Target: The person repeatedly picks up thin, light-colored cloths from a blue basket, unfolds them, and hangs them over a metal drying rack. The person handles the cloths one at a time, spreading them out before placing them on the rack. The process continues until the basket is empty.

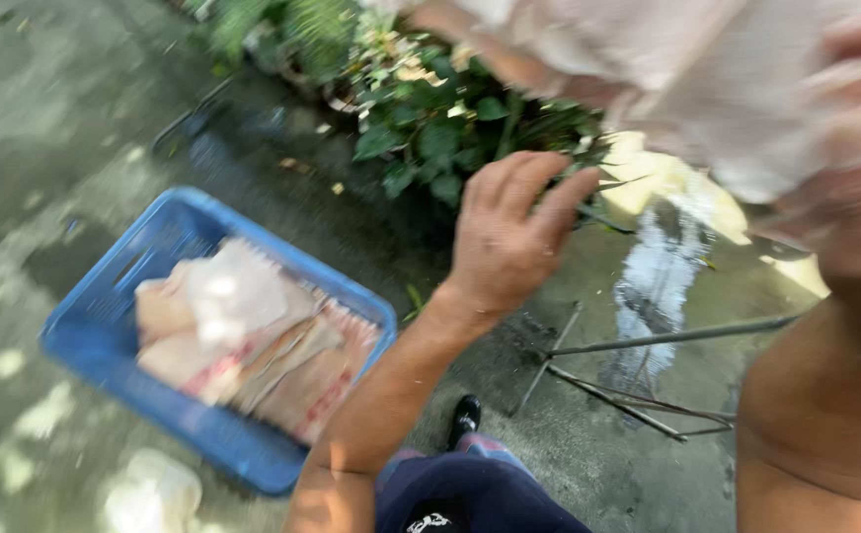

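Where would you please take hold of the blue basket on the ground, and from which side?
Grip the blue basket by its bare rim at the short end farthest from the left hand, where a handle slot seems to show in the wall. Come from above and outside that end: the folded sacks fill the middle, leaving only the rim free. The picture is blurred, so the slot is uncertain.

A leafy plant stands beside thin metal rods.

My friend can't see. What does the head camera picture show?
Seen from above, a person's right hand grips a pale cloth while the open left hand reaches toward it. Below on wet concrete sits a blue basket of folded bags, near green plants and thin metal rods.
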